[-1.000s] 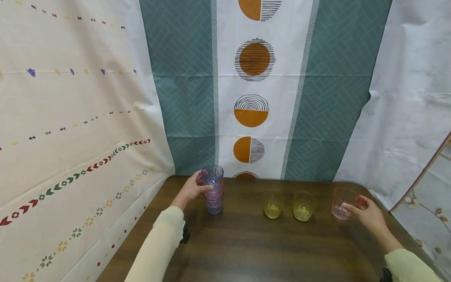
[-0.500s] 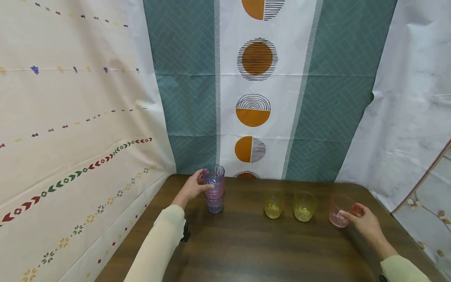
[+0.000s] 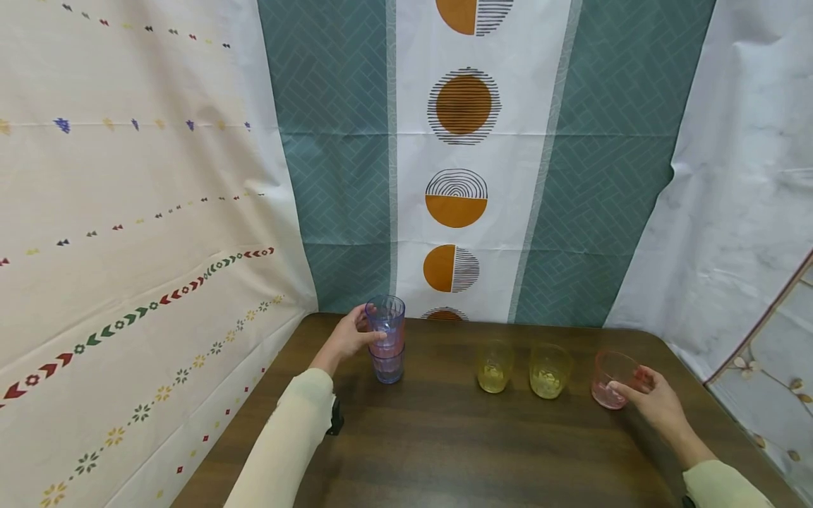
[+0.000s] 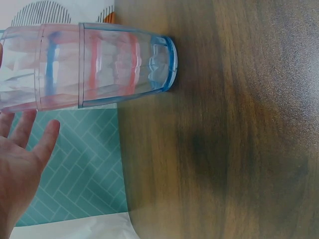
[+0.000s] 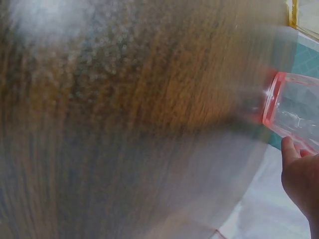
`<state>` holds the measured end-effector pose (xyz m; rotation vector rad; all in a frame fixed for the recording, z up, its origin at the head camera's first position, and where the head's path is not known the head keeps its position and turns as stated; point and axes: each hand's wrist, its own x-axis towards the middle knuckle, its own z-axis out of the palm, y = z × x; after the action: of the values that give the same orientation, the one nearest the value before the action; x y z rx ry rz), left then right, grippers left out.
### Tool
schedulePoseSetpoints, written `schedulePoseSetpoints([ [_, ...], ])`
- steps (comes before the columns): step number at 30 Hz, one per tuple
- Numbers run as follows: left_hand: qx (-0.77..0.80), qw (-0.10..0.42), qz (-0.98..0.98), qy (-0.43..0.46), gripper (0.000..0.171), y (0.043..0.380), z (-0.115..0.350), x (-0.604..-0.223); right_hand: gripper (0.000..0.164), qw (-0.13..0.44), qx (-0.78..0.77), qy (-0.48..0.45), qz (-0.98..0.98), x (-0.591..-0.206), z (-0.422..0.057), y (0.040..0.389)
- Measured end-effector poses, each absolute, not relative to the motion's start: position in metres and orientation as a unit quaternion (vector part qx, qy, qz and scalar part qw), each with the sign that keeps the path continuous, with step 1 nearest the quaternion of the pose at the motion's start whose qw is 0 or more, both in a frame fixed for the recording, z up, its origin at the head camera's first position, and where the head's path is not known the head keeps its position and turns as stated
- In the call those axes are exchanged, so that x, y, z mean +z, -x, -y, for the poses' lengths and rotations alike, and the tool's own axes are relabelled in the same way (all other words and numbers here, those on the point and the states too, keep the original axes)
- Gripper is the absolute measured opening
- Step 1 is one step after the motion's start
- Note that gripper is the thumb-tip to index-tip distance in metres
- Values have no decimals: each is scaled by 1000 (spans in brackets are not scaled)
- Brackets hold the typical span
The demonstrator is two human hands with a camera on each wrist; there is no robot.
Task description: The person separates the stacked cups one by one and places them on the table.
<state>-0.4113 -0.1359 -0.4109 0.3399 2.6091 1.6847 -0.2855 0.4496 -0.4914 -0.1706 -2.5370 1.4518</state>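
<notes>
Brown tabletop [image 3: 476,451] stretches before half-curled hands [image 3: 348,339] [image 3: 660,406] gripping stacked cups [image 3: 390,358] and one pink cup [image 3: 613,374] near its edge [image 3: 454,324].

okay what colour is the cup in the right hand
The cup is see-through with a pinkish-red tint, strongest at its base; the right wrist view shows it best.

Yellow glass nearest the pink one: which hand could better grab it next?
Probably the right hand: closer to that yellow glass, though gripping the pink glass. The left hand holds stacked glasses.
</notes>
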Motion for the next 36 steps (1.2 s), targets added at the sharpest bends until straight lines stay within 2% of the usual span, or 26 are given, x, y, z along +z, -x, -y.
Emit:
schedulePoseSetpoints([
  [14,542,11,-833,-106,72,411,136,-412,104,71,465,65,880,-478,-456,282],
  [28,546,5,-830,-111,72,411,134,-413,101,116,440,52,889,-437,-452,289],
  [36,546,6,-829,-120,73,411,137,-413,98,129,414,19,901,-404,-428,300],
])
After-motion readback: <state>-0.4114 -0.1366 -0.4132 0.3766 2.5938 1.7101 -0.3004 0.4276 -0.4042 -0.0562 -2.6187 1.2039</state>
